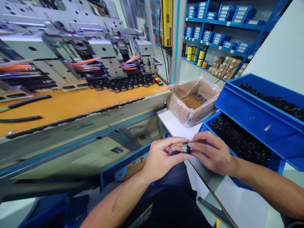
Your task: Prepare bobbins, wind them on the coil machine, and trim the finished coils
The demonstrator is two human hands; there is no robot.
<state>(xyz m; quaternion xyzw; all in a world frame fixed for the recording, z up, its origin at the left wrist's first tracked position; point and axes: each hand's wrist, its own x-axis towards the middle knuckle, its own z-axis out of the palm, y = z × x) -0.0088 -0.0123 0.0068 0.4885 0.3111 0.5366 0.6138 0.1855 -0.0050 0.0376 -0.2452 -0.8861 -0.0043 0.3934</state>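
Observation:
In front of my lap, my left hand [163, 155] pinches a small silver metal ring [184, 148] between thumb and fingers. At the ring's right side sits a small black round part [188, 148], gripped by the fingertips of my right hand [212, 153]. Ring and black part touch; whether one sits inside the other I cannot tell. Both hands are closed and nearly meet at the fingertips. Below and right of them, a blue bin [206, 126] holds many black round plastic parts [237, 136].
A second blue bin [256, 114] of black parts overhangs the lower one. Beside them stands a plastic-lined carton [180, 109] with small metal pieces. At left, a machine on an orange bench [71, 104] has rows of black-and-metal parts [125, 83]. Shelves [223, 23] stand behind.

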